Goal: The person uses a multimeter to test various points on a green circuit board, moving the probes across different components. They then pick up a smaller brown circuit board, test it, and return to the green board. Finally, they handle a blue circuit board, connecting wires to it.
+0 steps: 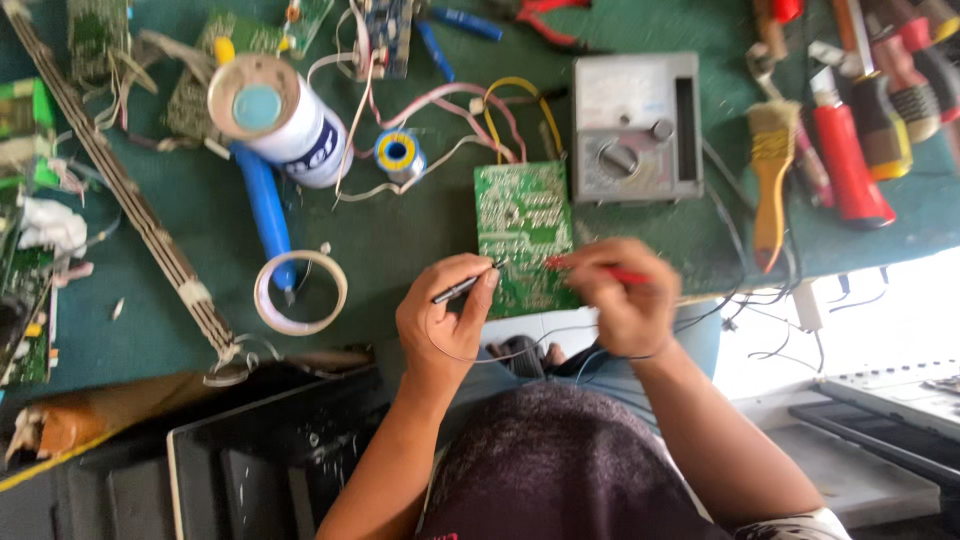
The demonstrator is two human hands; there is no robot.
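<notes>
Left hand curled around a slim black test probe, pinched between thumb and fingertips, tip angled up and right to the near left edge of the green rectangular printed circuit board. Right hand likewise closed on a thin red test probe, tip pointing left and resting on the board's lower right part. Board lying flat on the dark green bench mat, solder side up, at the near edge of the bench, just in front of the grey analogue multimeter with its round dial. Both forearms reaching up from below, wrists bent inward, hands close together but not touching, with the black probe lead looping under the left palm. Likely trouble from here: a probe tip skidding across closely spaced solder joints and bridging two of them, since neither hand seems braced on the mat; also the unclamped board shifting under pressure, or the trailing lead tugging the black probe off its point. Nearby: a small blue spool of solder wire beyond the board, a roll of pale tape to the left, a yellow-handled brush to the right.
</notes>
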